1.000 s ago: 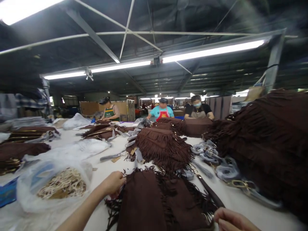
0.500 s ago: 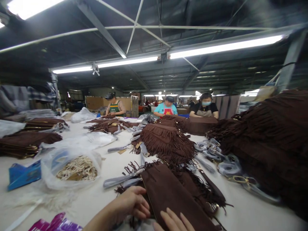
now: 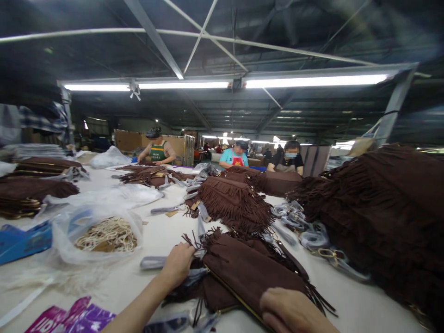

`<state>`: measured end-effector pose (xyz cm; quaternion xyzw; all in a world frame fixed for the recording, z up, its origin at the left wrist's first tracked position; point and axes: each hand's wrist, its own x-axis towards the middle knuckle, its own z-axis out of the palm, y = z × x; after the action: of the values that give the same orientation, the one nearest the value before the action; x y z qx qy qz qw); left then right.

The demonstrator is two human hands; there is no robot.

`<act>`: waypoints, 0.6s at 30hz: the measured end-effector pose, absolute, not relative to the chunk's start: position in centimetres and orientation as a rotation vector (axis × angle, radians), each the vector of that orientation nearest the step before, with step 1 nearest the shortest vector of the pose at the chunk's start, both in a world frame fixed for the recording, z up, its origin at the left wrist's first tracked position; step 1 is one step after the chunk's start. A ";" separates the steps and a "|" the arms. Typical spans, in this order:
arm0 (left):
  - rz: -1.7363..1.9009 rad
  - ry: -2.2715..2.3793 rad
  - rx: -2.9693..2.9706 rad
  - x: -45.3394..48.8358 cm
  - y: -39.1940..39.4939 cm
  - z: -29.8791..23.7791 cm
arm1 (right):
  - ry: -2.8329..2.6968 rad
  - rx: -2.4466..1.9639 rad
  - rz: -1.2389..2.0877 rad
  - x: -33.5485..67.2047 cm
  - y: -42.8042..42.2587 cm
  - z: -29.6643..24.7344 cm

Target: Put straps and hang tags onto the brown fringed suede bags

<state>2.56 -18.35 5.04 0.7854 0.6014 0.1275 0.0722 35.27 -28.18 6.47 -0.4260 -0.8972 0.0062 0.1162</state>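
A dark brown fringed bag (image 3: 253,263) with a gold zip along its near edge lies aslant in front of me, on top of other brown pieces. My right hand (image 3: 293,307) is closed on its near, zipped edge, the fingertips partly hidden under the palm. At the bag's left corner, beside the fringe, my left hand (image 3: 178,263) is closed; its fingers are turned away and what they hold is hidden. A grey plastic-wrapped strap (image 3: 152,262) sticks out to the left of that hand.
A clear plastic bag of cream cords (image 3: 107,235) stands at left, beside a blue box (image 3: 27,243). Purple packaging (image 3: 79,319) lies near front left. Fringed bags are heaped at centre (image 3: 232,201) and right (image 3: 374,212). Several people work across the table.
My left hand has moved up and left to the bag's corner and closed. My right hand has gone right and closed on the zipped edge. The bag has turned, baring its zip.
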 end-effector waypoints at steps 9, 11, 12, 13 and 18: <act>0.426 1.755 2.432 2.2 -19.3 8.8 | -2.776 -0.961 -0.414 20.0 -22.4 6.9; 0.441 1.733 2.421 1.7 -19.8 9.6 | -2.821 -0.852 -0.496 19.2 -21.9 6.5; 0.449 1.718 2.414 1.5 -20.1 9.8 | -2.834 -0.794 -0.482 19.3 -21.9 6.5; 0.460 1.688 2.404 1.3 -20.4 9.9 | -2.836 -0.737 -0.418 19.7 -22.0 6.6; 0.567 1.409 2.326 0.1 -21.5 9.0 | -2.580 -0.692 0.313 25.1 -24.2 8.1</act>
<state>0.07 -21.52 9.01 0.8235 0.4989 0.2007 0.1809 25.11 -24.24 8.14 -0.2506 -0.9350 0.1135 0.2240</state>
